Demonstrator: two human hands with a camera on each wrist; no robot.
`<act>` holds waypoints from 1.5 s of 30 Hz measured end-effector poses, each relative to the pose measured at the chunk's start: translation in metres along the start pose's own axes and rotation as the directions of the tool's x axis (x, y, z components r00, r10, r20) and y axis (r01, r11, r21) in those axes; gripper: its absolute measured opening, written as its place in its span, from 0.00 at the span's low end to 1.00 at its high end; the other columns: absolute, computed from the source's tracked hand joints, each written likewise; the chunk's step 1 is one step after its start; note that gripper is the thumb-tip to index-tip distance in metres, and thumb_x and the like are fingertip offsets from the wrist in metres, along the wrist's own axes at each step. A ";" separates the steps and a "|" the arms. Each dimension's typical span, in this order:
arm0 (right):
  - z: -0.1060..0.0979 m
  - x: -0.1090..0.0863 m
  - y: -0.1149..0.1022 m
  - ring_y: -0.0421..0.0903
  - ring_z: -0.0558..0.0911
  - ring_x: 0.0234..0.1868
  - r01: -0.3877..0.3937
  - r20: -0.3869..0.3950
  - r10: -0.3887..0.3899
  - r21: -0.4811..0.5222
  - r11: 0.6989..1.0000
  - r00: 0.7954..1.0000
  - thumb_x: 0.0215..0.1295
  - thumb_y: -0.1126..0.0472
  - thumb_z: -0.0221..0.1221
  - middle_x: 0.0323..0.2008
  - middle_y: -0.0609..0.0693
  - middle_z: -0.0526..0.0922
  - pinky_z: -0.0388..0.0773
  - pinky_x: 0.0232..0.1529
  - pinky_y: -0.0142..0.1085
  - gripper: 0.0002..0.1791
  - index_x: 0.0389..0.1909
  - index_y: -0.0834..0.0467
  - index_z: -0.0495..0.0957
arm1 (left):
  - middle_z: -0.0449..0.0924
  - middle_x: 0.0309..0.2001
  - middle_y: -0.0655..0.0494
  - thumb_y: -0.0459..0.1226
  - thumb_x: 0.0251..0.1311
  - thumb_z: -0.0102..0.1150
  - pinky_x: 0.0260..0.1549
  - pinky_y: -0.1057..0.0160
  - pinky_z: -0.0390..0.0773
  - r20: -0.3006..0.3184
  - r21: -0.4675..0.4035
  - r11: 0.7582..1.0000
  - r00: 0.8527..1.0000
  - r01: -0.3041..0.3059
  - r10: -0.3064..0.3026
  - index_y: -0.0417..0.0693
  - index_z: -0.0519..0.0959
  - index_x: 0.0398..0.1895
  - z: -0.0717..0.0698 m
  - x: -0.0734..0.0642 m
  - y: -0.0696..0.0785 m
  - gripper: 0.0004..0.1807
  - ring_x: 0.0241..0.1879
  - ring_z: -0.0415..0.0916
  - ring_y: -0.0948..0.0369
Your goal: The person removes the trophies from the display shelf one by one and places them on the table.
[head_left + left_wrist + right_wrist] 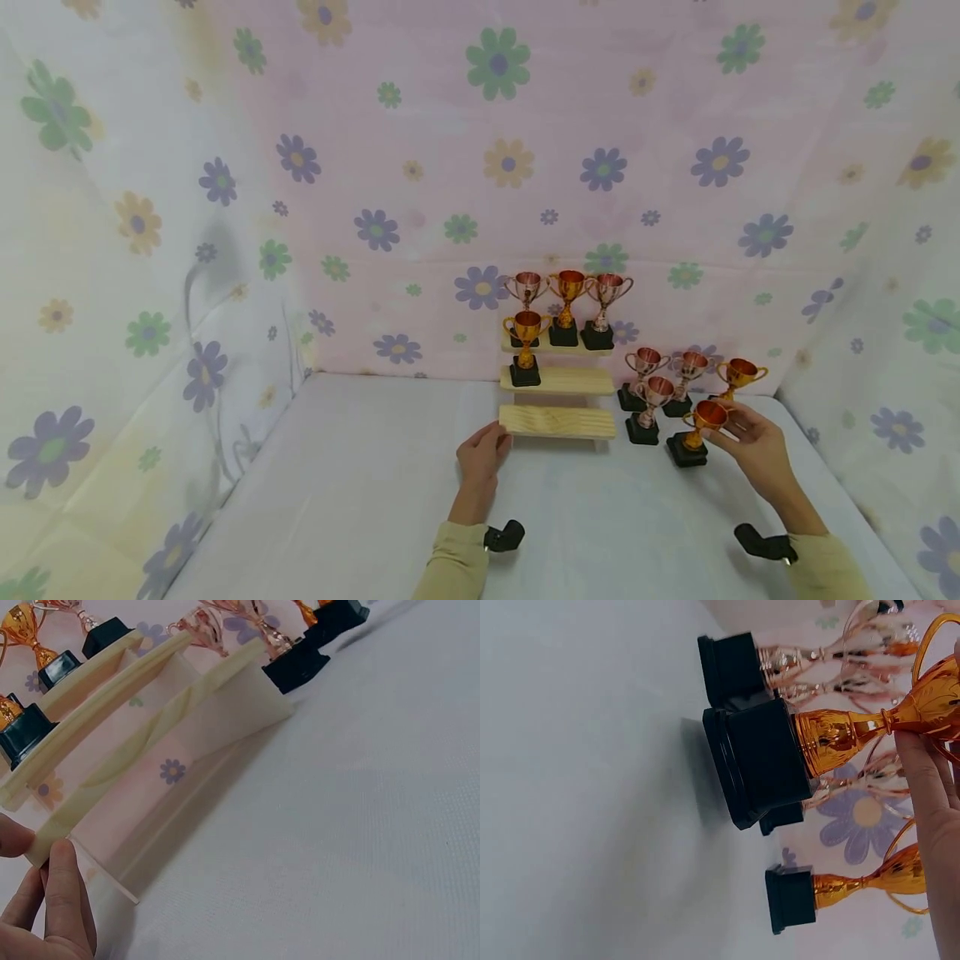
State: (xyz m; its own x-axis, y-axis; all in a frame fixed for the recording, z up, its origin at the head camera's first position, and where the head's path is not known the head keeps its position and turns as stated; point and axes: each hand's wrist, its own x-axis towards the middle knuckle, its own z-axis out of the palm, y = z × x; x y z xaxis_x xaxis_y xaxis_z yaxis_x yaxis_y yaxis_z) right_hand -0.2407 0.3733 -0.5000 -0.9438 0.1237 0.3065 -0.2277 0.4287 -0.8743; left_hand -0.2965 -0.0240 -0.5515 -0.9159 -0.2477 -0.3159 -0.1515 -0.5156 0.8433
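My right hand [761, 454] holds a gold trophy cup [687, 451] by its bowl and upper stem. In the right wrist view its black base [765, 761] is close over the white table, with a shadow beside it. My left hand [478, 460] pinches the left end of the bottom step [557, 422] of a three-step wooden display stand, thumb above and fingers below in the left wrist view. On the middle step [573, 381], another gold trophy [527, 362] stands at the left end. Two rose-gold trophies flank a gold trophy [567, 312] on the top step.
Right of the stand, three rose-gold trophies [645, 417] stand grouped on the white table [360, 483]. A further gold trophy [738, 372] stands behind my right hand. Flower-patterned cloth [420, 167] hangs at the back and both sides.
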 end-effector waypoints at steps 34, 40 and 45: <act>-0.006 0.033 0.029 0.21 0.79 0.42 -0.123 0.006 0.123 0.011 0.992 0.992 0.66 0.54 0.68 0.42 0.20 0.77 0.80 0.41 0.17 0.35 0.66 0.68 0.68 | 0.83 0.37 0.45 0.25 0.57 0.64 0.36 0.67 0.88 -0.027 -0.024 1.000 1.000 0.015 -0.015 0.24 0.81 0.49 0.002 0.002 0.001 0.16 0.33 0.82 0.61; -0.002 0.029 0.030 0.20 0.79 0.43 -0.140 -0.017 0.140 0.024 0.990 0.990 0.65 0.52 0.69 0.42 0.19 0.77 0.79 0.42 0.16 0.39 0.70 0.68 0.67 | 0.83 0.37 0.45 0.25 0.57 0.64 0.37 0.66 0.88 -0.026 -0.022 1.000 1.000 0.012 -0.013 0.25 0.81 0.50 0.002 0.000 0.001 0.17 0.33 0.82 0.61; 0.003 0.015 0.033 0.19 0.78 0.42 -0.152 -0.049 0.149 -0.060 0.987 0.988 0.66 0.52 0.69 0.44 0.28 0.82 0.78 0.41 0.16 0.36 0.66 0.69 0.69 | 0.83 0.37 0.45 0.26 0.58 0.64 0.39 0.65 0.88 -0.019 -0.023 1.000 1.000 -0.006 0.005 0.24 0.80 0.50 0.002 0.000 0.001 0.17 0.34 0.82 0.61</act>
State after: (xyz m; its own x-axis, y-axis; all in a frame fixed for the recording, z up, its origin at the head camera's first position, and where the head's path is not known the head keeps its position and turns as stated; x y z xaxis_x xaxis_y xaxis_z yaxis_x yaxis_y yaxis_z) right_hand -0.2631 0.3863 -0.5252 -0.9543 0.2297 0.1910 -0.0673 0.4576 -0.8866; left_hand -0.2973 -0.0226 -0.5497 -0.9095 -0.2657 -0.3196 -0.1376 -0.5332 0.8348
